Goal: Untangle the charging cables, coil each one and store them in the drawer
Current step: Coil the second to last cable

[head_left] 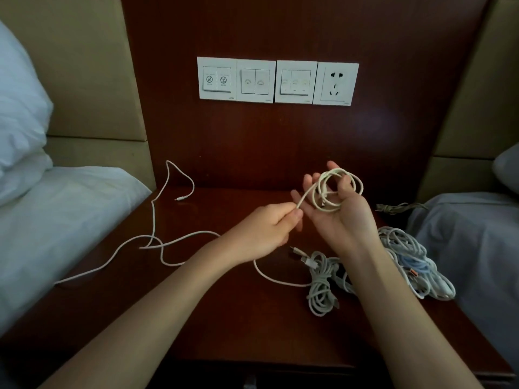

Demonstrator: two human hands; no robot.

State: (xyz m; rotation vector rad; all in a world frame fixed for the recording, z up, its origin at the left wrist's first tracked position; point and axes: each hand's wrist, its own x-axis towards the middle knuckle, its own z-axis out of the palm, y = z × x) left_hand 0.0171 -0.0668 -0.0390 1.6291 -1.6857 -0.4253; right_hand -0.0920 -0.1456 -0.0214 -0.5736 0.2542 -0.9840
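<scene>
Nearest, a heap of coiled cables [393, 265] lies on the table [224, 318], partly hidden by the right forearm. The white cable [335, 189] is looped around the right hand [337, 209], its fingers [346, 183] curled through the coil. The left hand [266, 228] pinches the strand. A loose cable [157, 220] trails far left, its near end cut off by the bed [56, 214].

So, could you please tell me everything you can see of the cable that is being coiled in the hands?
The cream-white cable looks thin and smooth. Several round loops of it hang around the raised, palm-up right hand, held by the curled fingers. From the coil a straight length runs down to the left hand, which pinches it. Whether the slack line on the dark wooden nightstand is its tail I cannot tell. A plug shows faintly inside the loops.
</scene>
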